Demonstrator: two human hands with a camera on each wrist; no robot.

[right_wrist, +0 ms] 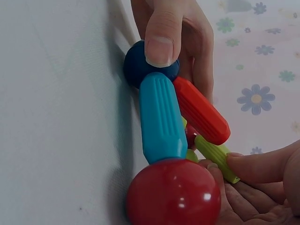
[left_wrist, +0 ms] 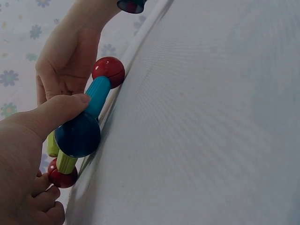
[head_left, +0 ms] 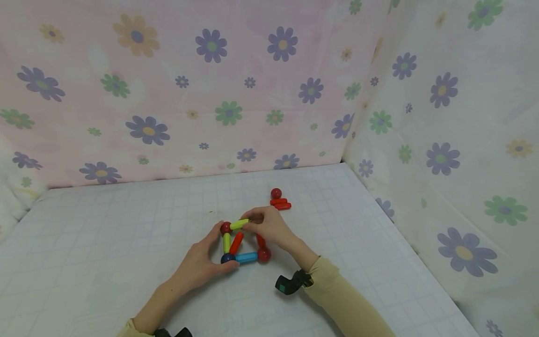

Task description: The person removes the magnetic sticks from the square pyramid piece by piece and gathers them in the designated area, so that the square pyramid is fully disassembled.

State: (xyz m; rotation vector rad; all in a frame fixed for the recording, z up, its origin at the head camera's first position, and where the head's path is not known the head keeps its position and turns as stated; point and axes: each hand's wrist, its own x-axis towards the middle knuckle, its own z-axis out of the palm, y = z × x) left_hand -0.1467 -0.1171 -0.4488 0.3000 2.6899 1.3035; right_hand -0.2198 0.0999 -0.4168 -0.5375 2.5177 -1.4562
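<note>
A frame of magnetic rods and balls lies on the table between both hands. My left hand (head_left: 198, 267) holds its left side, thumb at the dark blue ball (right_wrist: 140, 65) and fingertips by a red ball (head_left: 226, 228). An upright-running lime rod (head_left: 227, 243) joins these two balls. With thumb and fingers, my right hand (head_left: 271, 228) pinches another lime rod (head_left: 240, 224), whose far end meets that red ball. From the blue ball, a light blue rod (right_wrist: 161, 117) runs to a second red ball (right_wrist: 173, 194), and a red rod (right_wrist: 204, 112) slants up. Another red rod (head_left: 261, 241) is partly behind the right hand.
Beyond the right hand lie a loose red ball (head_left: 276, 193) and two red rods (head_left: 283, 206). The white table (head_left: 105, 243) ends at flowered cloth walls (head_left: 177, 107) behind and at the right. A black wrist camera (head_left: 290, 283) hangs by the right sleeve.
</note>
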